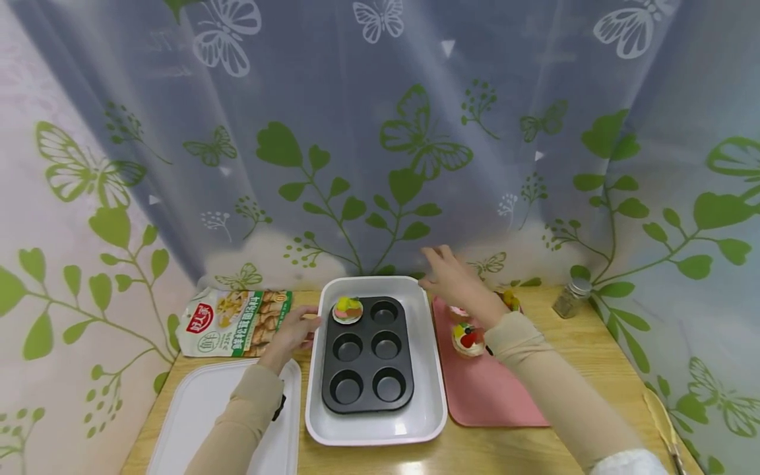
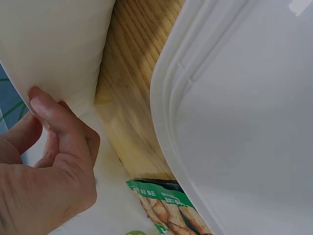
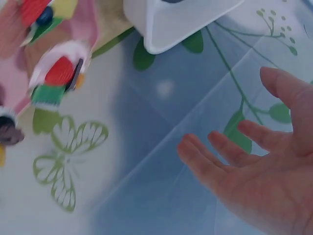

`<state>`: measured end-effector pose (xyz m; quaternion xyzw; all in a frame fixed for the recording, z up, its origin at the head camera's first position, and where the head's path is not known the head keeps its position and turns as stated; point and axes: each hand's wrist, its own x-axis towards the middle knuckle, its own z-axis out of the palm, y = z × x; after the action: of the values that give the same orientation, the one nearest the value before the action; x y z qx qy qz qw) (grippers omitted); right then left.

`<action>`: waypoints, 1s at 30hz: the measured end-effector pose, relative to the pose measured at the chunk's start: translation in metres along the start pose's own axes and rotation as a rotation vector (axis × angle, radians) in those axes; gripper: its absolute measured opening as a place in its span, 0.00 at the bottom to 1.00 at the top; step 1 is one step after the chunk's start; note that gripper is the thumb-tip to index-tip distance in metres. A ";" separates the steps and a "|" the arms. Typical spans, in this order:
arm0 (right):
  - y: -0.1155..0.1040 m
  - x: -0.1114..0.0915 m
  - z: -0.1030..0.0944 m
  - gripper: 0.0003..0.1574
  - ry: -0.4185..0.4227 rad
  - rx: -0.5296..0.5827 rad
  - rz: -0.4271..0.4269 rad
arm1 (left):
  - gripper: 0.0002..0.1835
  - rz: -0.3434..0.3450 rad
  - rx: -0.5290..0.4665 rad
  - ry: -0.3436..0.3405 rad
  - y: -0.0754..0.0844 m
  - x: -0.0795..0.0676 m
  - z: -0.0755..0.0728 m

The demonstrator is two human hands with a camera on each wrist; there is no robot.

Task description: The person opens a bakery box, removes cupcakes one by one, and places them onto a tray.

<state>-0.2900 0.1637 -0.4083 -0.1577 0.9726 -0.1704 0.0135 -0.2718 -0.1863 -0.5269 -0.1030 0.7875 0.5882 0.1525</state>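
Note:
My left hand (image 1: pixel 292 335) is at the left wall of a deep white tray (image 1: pixel 316 396). In the left wrist view its thumb and fingers pinch the tray's rim. Inside the tray lies a black muffin tin (image 1: pixel 367 356), with a small cupcake (image 1: pixel 347 310) in its far left cup and the other cups bare. My right hand (image 1: pixel 444 272) hangs in the air by the tray's far right corner. Its fingers (image 3: pixel 200 164) are spread and loosely bent around nothing in the right wrist view.
To the right, a pink tray (image 1: pixel 475 402) carries decorated cupcakes (image 1: pixel 468 340), partly hidden by my right arm. A spice jar (image 1: pixel 572 298) and a gold-coloured utensil (image 1: pixel 662 419) are farther right. On the left are a white board (image 1: pixel 178 422) and a food packet (image 1: pixel 237 323). A patterned curtain (image 1: pixel 368 132) hangs behind.

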 end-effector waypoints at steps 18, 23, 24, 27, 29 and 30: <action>-0.056 0.046 0.065 0.46 -0.164 -0.048 -0.045 | 0.21 -0.013 0.013 0.013 0.000 -0.001 0.000; -0.070 0.054 0.083 0.46 -0.194 -0.028 -0.079 | 0.21 -0.009 0.005 0.018 -0.002 0.000 0.001; -0.072 0.055 0.086 0.47 -0.198 -0.020 -0.083 | 0.20 -0.006 0.004 0.018 -0.003 0.000 0.001; -0.079 0.058 0.098 0.47 -0.196 -0.022 -0.093 | 0.20 0.001 -0.005 0.019 -0.003 0.001 0.001; -0.083 0.060 0.106 0.47 -0.197 -0.042 -0.095 | 0.20 0.005 -0.010 0.017 -0.004 0.001 0.001; -0.085 0.061 0.110 0.47 -0.201 -0.050 -0.095 | 0.20 0.009 -0.011 0.014 -0.004 0.001 0.002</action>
<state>-0.3132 0.0333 -0.4818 -0.2203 0.9617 -0.1297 0.0988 -0.2713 -0.1858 -0.5311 -0.1045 0.7858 0.5923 0.1437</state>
